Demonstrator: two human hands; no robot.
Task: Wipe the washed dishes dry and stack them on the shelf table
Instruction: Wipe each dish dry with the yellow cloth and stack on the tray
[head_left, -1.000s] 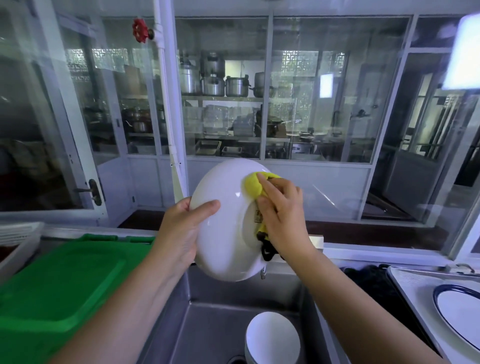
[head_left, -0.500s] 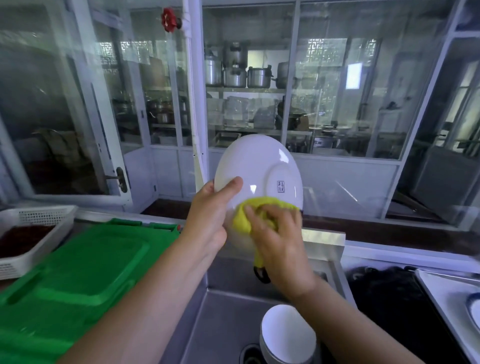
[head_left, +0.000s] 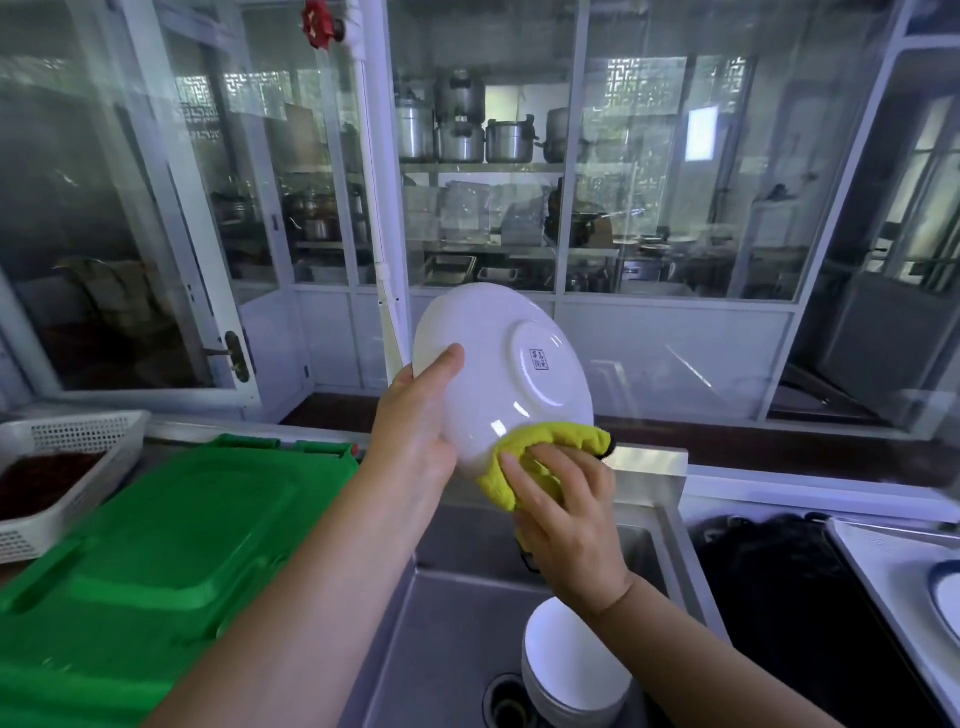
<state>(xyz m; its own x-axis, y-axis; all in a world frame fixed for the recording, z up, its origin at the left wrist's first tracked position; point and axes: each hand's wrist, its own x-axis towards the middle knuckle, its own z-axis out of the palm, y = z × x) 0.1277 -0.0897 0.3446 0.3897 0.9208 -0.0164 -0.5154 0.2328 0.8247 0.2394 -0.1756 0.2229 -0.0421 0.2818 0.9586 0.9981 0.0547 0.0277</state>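
I hold a white plate (head_left: 498, 364) upright above the sink, its underside with a small stamp facing me. My left hand (head_left: 421, 415) grips its left rim, thumb across the back. My right hand (head_left: 563, 512) presses a yellow cloth (head_left: 540, 452) against the plate's lower edge, fingers curled over the cloth. A stack of white bowls (head_left: 569, 670) stands upside down in the steel sink (head_left: 447, 623) below my right wrist.
A green plastic lid (head_left: 156, 561) covers the counter at left, with a white perforated basket (head_left: 62, 467) behind it. A blue-rimmed plate (head_left: 945, 597) lies on the tray at the right edge. Glass partitions and a white pipe (head_left: 379, 208) stand behind the sink.
My right hand has slid the cloth from the plate's middle down to its lower edge. The plate turned so that its stamped base shows. The view shifted left.
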